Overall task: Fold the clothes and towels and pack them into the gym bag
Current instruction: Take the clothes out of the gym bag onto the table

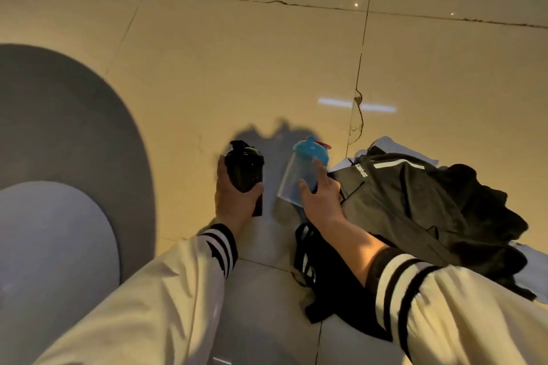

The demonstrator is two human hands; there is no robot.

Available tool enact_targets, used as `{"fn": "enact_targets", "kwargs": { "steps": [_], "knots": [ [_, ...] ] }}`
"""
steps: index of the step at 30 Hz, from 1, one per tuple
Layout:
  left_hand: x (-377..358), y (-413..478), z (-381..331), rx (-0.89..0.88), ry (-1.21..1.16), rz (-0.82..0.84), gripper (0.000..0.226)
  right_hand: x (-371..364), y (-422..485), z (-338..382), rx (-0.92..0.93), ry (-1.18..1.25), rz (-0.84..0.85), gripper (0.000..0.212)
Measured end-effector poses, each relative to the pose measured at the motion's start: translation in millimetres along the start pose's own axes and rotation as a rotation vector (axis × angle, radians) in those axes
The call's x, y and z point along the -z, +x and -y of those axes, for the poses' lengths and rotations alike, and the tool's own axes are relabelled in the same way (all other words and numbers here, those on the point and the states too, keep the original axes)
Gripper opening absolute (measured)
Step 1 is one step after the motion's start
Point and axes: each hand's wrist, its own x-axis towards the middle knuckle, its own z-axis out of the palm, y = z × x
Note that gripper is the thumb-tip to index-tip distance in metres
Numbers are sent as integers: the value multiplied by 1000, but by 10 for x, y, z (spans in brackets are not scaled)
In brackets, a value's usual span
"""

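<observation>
Two striped sleeve cuffs [221,249] sit closest to you. Between them a black piece of fabric with white stripes [308,258] lies crumpled on the floor [237,68], unfolded; you cannot tell whether it is a garment or a strap.

Just beyond, your left hand [237,195] has its fingers [257,190] wrapped around a black bottle [244,167], which stands roughly upright. Your right hand [321,200] grips a clear bottle [298,179] with a blue lid [311,149], thumb on the near side and forefinger stretched up the wall; that bottle tilts, lid leaning right.

The gym bag [415,201] lies immediately right of your right hand, almost touching it, so that hand is much the nearer one. Its long axis runs from beside the clear bottle away to the right and back toward your right sleeve. From here you cannot make out its opening. White lettering [363,170] on its near end reads "SPORTS", upside down to you.

Under the bag's far edge a white cloth [394,147] pokes out, probably still waiting to be folded.
</observation>
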Motion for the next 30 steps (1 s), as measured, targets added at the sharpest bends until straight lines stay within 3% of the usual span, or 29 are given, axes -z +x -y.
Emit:
{"fn": "enact_targets", "kwargs": {
  "steps": [3,8,15,19,25,30],
  "knots": [
    [-295,199,-95,-30,7,157,100,-104,183,-25,56,24,11,66],
    [-529,167,82,-11,-7,237,107,-152,301,-143,3,97,-95,68],
    [-303,-222,30,23,7,149,105,-68,-160,2,-122,66,-29,72],
    [53,-880,-559,12,37,94,99,277,-865,392,-177,53,-33,74],
    [1033,-1997,-1872,-6,64,112,93,1001,-2196,1494,-64,170,-45,70],
    [2067,-2918,-3032,-40,17,16,93,1695,-3372,2612,-102,128,-9,86]
  ]
}}
